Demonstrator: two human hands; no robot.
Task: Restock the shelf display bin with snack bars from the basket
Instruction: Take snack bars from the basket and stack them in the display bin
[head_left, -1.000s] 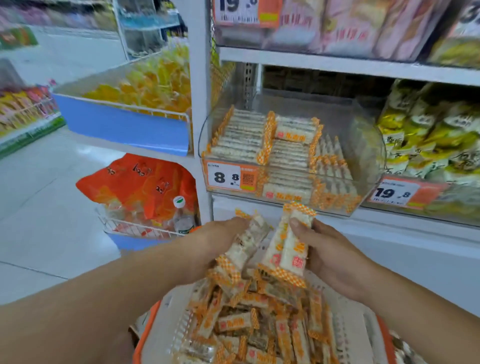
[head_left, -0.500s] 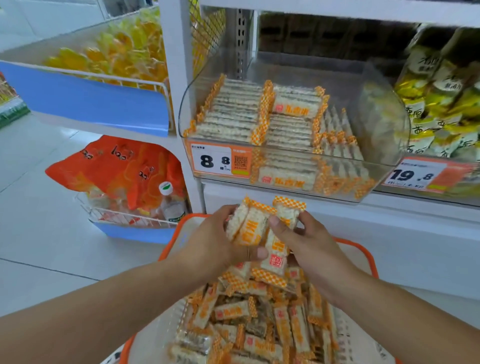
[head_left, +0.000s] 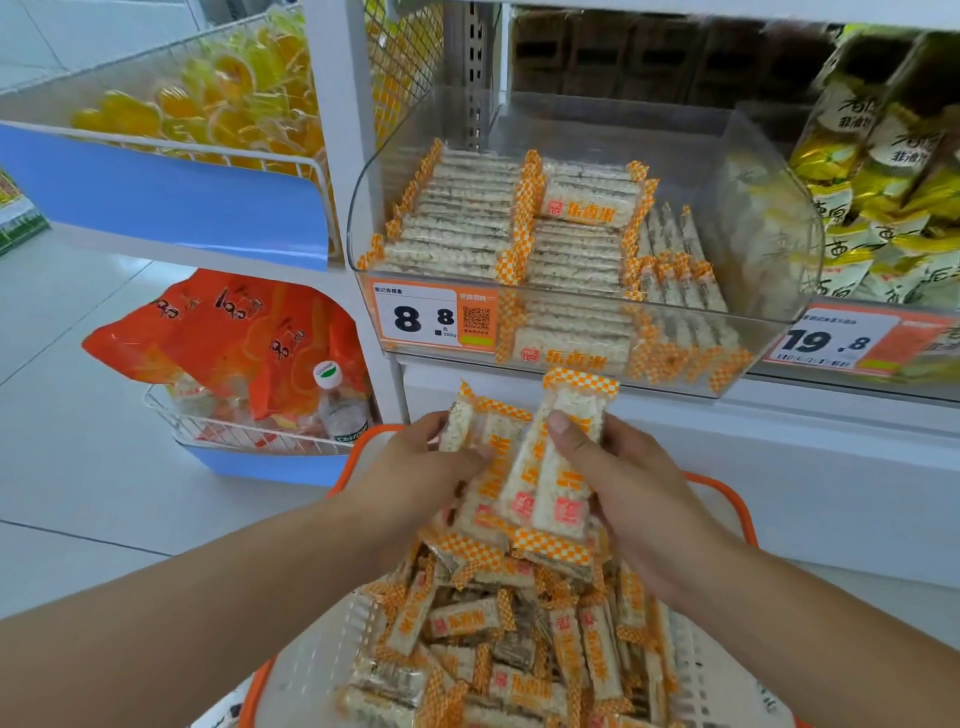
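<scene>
A bundle of snack bars (head_left: 524, 467) in clear wrappers with orange checked ends is held upright between both hands, just above the basket. My left hand (head_left: 415, 478) grips the bundle's left side. My right hand (head_left: 623, 483) grips its right side, thumb pressed on the front bar. Below them the white basket with an orange rim (head_left: 727, 499) holds a loose heap of the same bars (head_left: 519, 639). Above, on the shelf, the clear display bin (head_left: 769, 249) holds neat rows of bars on its left and middle, with bare room at its right end.
A price tag reading 8.8 (head_left: 434, 317) is fixed to the bin's front. Yellow-green snack bags (head_left: 883, 197) fill the shelf to the right. A wire bin of yellow sweets (head_left: 208, 114) and a lower rack with orange bags (head_left: 234, 343) and a bottle stand to the left.
Both hands have brought their separate bars together into one upright bundle and squared it up. The view has moved closer to the shelf bin.
</scene>
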